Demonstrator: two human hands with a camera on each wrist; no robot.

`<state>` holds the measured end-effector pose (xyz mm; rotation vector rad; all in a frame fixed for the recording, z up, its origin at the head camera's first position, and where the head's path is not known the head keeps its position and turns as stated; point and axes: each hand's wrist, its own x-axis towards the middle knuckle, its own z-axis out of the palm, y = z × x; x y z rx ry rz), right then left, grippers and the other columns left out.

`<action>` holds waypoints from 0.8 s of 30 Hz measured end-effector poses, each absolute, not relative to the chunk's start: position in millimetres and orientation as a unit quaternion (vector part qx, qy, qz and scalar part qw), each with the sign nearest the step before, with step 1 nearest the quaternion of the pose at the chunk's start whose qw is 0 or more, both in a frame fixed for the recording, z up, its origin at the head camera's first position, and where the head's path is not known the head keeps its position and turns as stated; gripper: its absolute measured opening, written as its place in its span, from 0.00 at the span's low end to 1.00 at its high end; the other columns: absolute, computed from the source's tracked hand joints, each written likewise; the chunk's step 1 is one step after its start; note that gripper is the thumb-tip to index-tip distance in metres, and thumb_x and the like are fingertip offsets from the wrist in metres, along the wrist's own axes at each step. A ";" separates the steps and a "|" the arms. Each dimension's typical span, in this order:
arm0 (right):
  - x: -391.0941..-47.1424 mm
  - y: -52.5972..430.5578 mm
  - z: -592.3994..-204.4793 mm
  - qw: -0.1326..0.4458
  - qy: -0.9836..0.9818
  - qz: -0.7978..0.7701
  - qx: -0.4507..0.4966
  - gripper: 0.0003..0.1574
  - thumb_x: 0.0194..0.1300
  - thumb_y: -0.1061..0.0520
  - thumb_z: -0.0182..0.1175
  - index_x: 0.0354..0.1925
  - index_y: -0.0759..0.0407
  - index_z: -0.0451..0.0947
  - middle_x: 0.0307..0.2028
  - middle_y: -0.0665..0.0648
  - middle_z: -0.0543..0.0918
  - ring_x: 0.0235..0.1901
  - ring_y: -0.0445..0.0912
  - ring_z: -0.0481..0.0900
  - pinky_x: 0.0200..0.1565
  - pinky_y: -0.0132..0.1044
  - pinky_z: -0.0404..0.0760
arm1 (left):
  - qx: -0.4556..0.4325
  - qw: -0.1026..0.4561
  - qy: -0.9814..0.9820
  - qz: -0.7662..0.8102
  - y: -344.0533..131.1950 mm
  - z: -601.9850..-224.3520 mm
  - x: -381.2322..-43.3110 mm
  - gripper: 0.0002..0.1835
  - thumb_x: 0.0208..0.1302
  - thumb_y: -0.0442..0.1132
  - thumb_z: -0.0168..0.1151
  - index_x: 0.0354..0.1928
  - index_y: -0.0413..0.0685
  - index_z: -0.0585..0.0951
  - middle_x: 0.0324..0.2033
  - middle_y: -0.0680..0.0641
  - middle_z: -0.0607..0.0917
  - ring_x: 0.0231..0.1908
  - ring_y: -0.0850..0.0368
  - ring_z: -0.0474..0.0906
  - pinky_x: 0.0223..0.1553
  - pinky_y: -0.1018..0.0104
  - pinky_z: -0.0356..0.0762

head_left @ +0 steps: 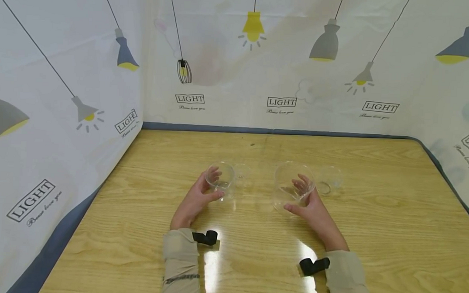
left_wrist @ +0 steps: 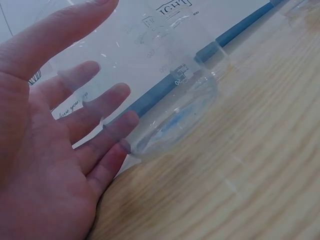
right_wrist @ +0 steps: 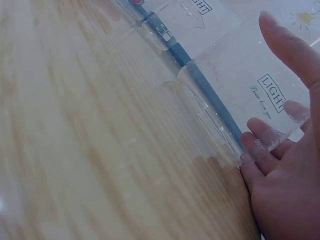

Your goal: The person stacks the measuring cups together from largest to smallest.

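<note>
My left hand (head_left: 201, 195) curves loosely about a clear beaker (head_left: 227, 181), thumb across its front and fingers behind. In the left wrist view its fingers (left_wrist: 107, 95) are spread and nearly straight, with fingertips right at the glass near the base. A wider clear beaker (head_left: 285, 181) stands at my right hand (head_left: 314, 209). Seen from the right wrist, that thumb is stretched well away from the fingers (right_wrist: 264, 145), whose tips show through the beaker's printed side (right_wrist: 215, 115). Both beakers are upright on the table.
Smaller clear glass vessels stand behind them, one (head_left: 242, 172) right of the left beaker, another (head_left: 331, 175) right of the wide one. The wooden table (head_left: 253, 261) ends at a white printed backdrop (head_left: 229, 76). Black straps with cameras (head_left: 211, 237) sit at both cuffs.
</note>
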<state>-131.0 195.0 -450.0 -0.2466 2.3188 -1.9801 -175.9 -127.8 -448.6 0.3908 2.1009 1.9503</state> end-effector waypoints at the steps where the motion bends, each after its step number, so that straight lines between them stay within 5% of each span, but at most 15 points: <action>1: -131.1 194.8 -449.6 0.041 0.758 -0.646 -0.081 0.55 0.51 0.62 0.65 0.67 0.58 0.41 0.64 0.66 0.55 0.64 0.56 0.48 0.61 0.53 0.45 | 0.134 0.125 0.721 0.669 -127.7 -448.0 -175.7 0.41 0.52 0.38 0.65 0.67 0.53 0.55 0.62 0.42 0.62 0.62 0.43 0.54 0.58 0.47 0.53; 24: -140.0 203.0 -475.3 0.033 0.761 -0.641 -0.096 0.58 0.52 0.62 0.65 0.68 0.52 0.38 0.63 0.62 0.56 0.64 0.54 0.49 0.61 0.54 0.46 | 0.158 0.139 0.720 0.661 -126.3 -446.7 -174.4 0.40 0.50 0.34 0.66 0.64 0.50 0.58 0.60 0.40 0.64 0.62 0.46 0.56 0.60 0.50 0.48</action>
